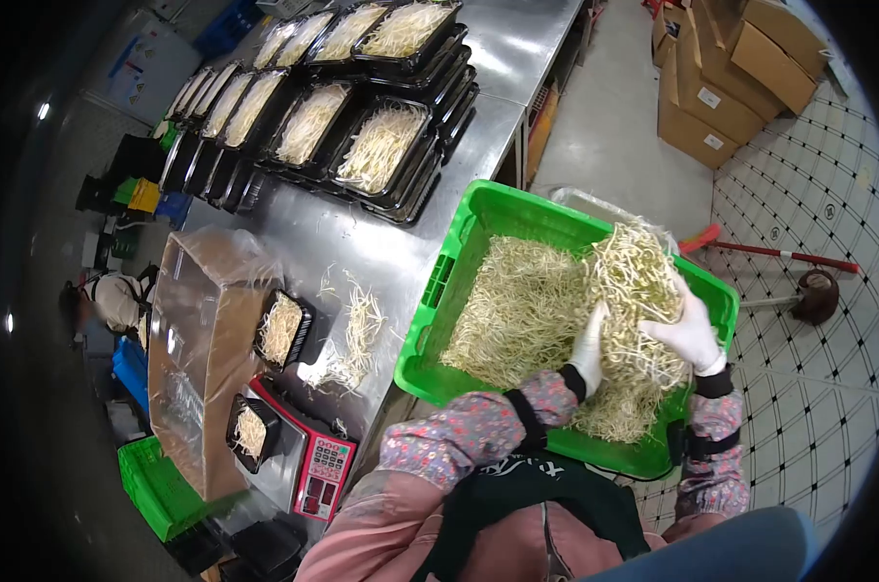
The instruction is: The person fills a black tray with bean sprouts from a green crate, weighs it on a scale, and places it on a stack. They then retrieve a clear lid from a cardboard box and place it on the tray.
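Observation:
A large clump of bean sprouts (635, 276) is lifted between my two white-gloved hands, over the right part of a green crate (422, 351). My right hand (690, 332) presses against the clump's right side, thumb toward the middle. From the left, my left hand (588, 351) grips the lower edge, its fingers partly hidden by the sprouts. More bean sprouts (522, 306) lie in a thick layer in the crate below.
Left of the crate, a steel table (401, 257) carries stacked black trays of sprouts (386, 145), a loose sprout pile (360, 335), a filled tray (282, 330), a red scale (323, 475) bearing another tray, and a plastic-lined carton (192, 359). Cardboard boxes (716, 107) and a red-handled tool (789, 254) are right.

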A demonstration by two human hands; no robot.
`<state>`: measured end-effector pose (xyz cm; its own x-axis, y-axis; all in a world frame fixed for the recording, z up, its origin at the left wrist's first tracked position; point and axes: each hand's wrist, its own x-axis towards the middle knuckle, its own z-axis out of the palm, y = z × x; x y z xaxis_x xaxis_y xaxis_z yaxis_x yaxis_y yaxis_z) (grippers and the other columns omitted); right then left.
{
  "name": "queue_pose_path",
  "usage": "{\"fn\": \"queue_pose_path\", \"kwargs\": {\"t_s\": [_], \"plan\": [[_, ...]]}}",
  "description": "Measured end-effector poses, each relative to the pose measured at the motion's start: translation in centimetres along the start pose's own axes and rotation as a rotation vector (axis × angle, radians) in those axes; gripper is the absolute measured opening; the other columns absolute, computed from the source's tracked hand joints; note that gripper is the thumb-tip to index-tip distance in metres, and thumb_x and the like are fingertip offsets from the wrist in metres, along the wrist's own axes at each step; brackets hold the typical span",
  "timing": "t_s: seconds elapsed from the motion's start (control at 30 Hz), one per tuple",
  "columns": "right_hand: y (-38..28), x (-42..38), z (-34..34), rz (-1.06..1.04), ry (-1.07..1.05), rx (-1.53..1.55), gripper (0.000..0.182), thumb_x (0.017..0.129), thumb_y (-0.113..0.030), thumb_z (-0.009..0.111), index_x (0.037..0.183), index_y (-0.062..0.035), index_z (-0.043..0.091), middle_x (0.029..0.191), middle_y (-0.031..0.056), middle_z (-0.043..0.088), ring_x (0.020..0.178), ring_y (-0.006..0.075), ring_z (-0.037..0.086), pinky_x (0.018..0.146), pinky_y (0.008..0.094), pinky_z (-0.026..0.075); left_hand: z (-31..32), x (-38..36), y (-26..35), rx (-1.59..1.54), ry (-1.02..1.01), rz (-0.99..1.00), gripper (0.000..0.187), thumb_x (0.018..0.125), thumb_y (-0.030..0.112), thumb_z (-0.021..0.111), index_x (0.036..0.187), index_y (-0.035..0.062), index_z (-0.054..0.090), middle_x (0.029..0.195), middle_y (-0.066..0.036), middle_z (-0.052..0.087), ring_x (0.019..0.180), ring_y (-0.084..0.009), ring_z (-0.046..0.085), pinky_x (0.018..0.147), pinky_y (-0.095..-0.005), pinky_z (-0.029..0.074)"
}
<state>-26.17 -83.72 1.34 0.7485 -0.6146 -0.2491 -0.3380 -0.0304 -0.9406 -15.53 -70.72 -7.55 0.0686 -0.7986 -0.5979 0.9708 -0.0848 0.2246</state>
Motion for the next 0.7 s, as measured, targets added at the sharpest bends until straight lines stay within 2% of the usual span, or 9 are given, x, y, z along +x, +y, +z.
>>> {"fn": "queue_pose_path", "kwargs": {"t_s": [0.03,0.13,0.23,0.33,0.37,0.47,0.6,0.63,0.7], "plan": [[-0.8,-0.9,-1.4,-0.034,0.081,-0.301,0.089,0.066,-0.008,0.082,0.143,0.0028,0.038,0.134,0.0078,0.056,0.119,0.0154,0.054,0.104,0.0309,0.041,-0.1,1.7,-2.2,-0.037,-0.049,-0.017,0.081,0.085,0.069,0.053,0.143,0.0144,0.042,0.139,-0.006,0.051,0.126,-0.0246,0.049,0.106,-0.0448,0.038],[-1.0,-3.0,-2.9,-0.15,0.19,-0.912,0.085,0.065,-0.02,0.077,0.142,-0.013,0.043,0.109,0.0145,0.062,0.094,0.0307,0.065,0.077,0.0367,0.054,-1.6,7.0,-8.1,0.105,0.156,-0.112,0.082,0.09,0.066,0.048,0.148,0.009,0.035,0.145,-0.009,0.045,0.133,-0.0238,0.04,0.109,-0.0388,0.031],[6.6,-4.3,-1.4,-0.077,0.148,-1.125,0.086,0.067,-0.015,0.073,0.145,-0.0205,0.037,0.108,0.0147,0.058,0.088,0.0312,0.064,0.068,0.0396,0.054,-4.9,7.8,-7.3,0.432,0.195,-0.296,0.078,0.093,0.058,0.049,0.151,0.012,0.024,0.156,-0.016,0.023,0.14,-0.0362,0.026,0.107,-0.0614,0.027],[12.1,-6.9,3.4,0.0,-0.005,-1.253,0.086,0.069,-0.013,0.069,0.146,-0.0304,0.036,0.138,0.0256,0.046,0.123,0.0458,0.047,0.092,0.0556,0.044,-7.7,5.2,-2.8,0.45,0.098,-0.363,0.072,0.096,0.05,0.048,0.151,0.0113,0.024,0.156,-0.02,0.021,0.137,-0.0408,0.032,0.102,-0.0573,0.036],[11.7,-8.1,4.5,0.023,-0.041,-1.166,0.085,0.069,-0.016,0.071,0.145,-0.0313,0.038,0.144,0.024,0.039,0.131,0.0465,0.038,0.096,0.0601,0.038,-8.1,3.8,-1.6,0.465,0.214,-0.327,0.07,0.096,0.049,0.048,0.149,0.0085,0.027,0.154,-0.019,0.025,0.135,-0.0408,0.035,0.101,-0.0574,0.037],[11.3,-12.3,6.7,-0.014,-0.27,-1.189,0.074,0.076,-0.028,0.071,0.144,-0.0314,0.041,0.15,0.0179,0.032,0.138,0.0479,0.026,0.1,0.0649,0.033,-11.7,0.9,2.9,0.677,0.109,-0.338,0.069,0.095,0.045,0.052,0.149,0.0088,0.029,0.15,-0.016,0.036,0.13,-0.0357,0.044,0.097,-0.0525,0.044],[9.9,-14.5,5.1,-0.012,-0.346,-1.094,0.065,0.081,-0.032,0.069,0.142,-0.0303,0.045,0.152,0.017,0.032,0.137,0.049,0.028,0.105,0.0603,0.033,-11.6,-2.4,6.8,1.161,0.121,-0.25,0.077,0.091,0.04,0.064,0.15,0.0059,0.028,0.15,-0.018,0.037,0.132,-0.0297,0.045,0.102,-0.049,0.04],[9.9,-14.3,3.8,-0.032,-0.36,-0.864,0.06,0.082,-0.032,0.068,0.139,-0.0284,0.049,0.151,0.017,0.035,0.135,0.0466,0.032,0.107,0.0548,0.035,-12.8,-1.4,7.0,1.412,-0.029,0.014,0.074,0.09,0.037,0.065,0.147,0.0029,0.033,0.148,-0.021,0.038,0.134,-0.0307,0.042,0.108,-0.0424,0.036],[8.7,-13.3,1.2,-0.063,-0.306,-0.502,0.044,0.086,-0.031,0.067,0.129,-0.0221,0.061,0.142,0.0172,0.049,0.125,0.0365,0.05,0.106,0.0389,0.041,-11.4,-0.8,7.4,1.612,-0.103,0.108,0.073,0.089,0.036,0.065,0.145,0.0014,0.035,0.148,-0.022,0.038,0.136,-0.0317,0.04,0.111,-0.0399,0.033]]}}
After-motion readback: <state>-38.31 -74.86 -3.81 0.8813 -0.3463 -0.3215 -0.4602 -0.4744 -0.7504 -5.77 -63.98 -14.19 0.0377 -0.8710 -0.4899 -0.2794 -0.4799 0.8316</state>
